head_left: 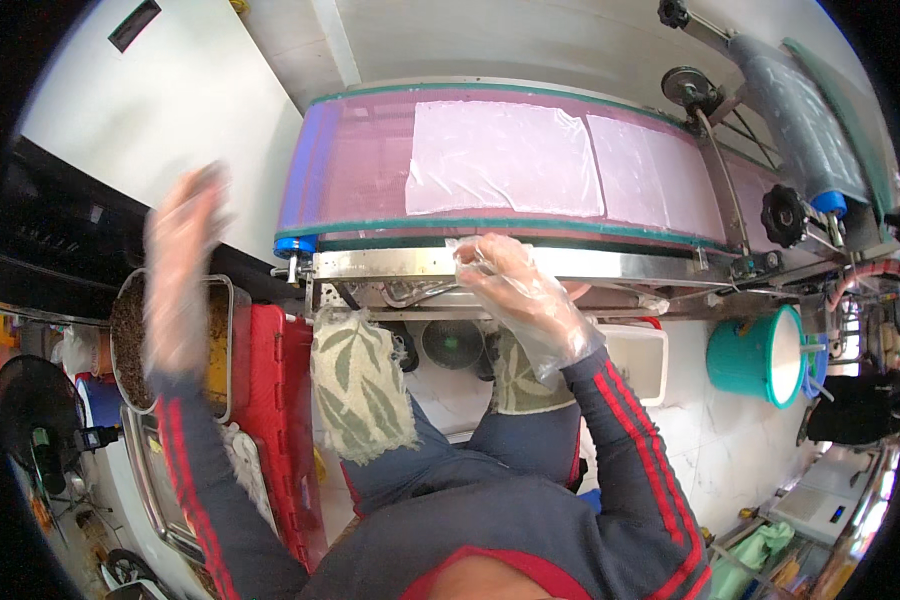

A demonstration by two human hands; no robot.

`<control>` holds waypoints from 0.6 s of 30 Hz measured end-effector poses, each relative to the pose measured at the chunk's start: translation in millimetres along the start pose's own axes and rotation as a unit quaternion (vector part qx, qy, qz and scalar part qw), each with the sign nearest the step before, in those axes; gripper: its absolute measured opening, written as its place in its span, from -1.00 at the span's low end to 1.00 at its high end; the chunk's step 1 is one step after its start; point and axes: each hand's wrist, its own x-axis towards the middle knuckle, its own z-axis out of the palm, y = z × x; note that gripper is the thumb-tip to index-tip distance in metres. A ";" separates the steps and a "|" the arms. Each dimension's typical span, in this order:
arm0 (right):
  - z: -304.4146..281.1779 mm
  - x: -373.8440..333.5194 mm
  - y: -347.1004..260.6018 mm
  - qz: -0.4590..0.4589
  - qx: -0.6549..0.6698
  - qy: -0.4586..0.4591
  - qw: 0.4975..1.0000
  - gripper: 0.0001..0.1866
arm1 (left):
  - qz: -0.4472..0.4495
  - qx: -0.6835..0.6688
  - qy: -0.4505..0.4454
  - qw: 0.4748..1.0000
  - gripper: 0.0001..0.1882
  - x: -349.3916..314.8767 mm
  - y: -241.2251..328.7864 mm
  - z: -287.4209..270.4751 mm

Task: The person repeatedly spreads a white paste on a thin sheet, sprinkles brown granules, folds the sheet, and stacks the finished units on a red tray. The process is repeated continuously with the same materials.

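My left hand point(183, 250), in a clear plastic glove, is raised above a metal pan point(238, 350) left of the belt. Motion smears its fingers, so I cannot tell what they do. My right hand point(515, 290), in a loose clear glove, hovers by the steel rail point(400, 263) at the belt's near edge. Its fingers are loosely bent and slightly apart, with nothing visible in them. On the pinkish conveyor belt point(365, 150) lies a thin whitish wrinkled sheet point(505, 155). A second, smoother pale sheet point(635, 170) lies close to its right.
Black knobs point(785, 215) and a grey roller point(800, 120) stand at the belt's right. Brown material point(135, 340) fills part of the pan, beside a red crate point(275, 420). Patterned cloths point(363, 385) cover my knees. A green bucket point(755, 355) stands on the right.
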 end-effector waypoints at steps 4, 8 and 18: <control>-21.9 -14.0 -12.1 0.112 0.008 -0.034 0.993 -0.66 | -0.031 -0.008 -0.154 0.988 -0.59 55.6 0.5 200.3; -41.0 -19.9 -7.3 0.175 -0.050 -0.018 0.983 -0.69 | 0.258 0.245 -0.049 0.933 -0.67 47.4 -3.2 374.2; -75.0 40.9 64.3 0.035 -0.102 0.122 0.987 -0.70 | 0.218 0.060 -0.056 0.973 -0.67 112.2 -16.3 322.6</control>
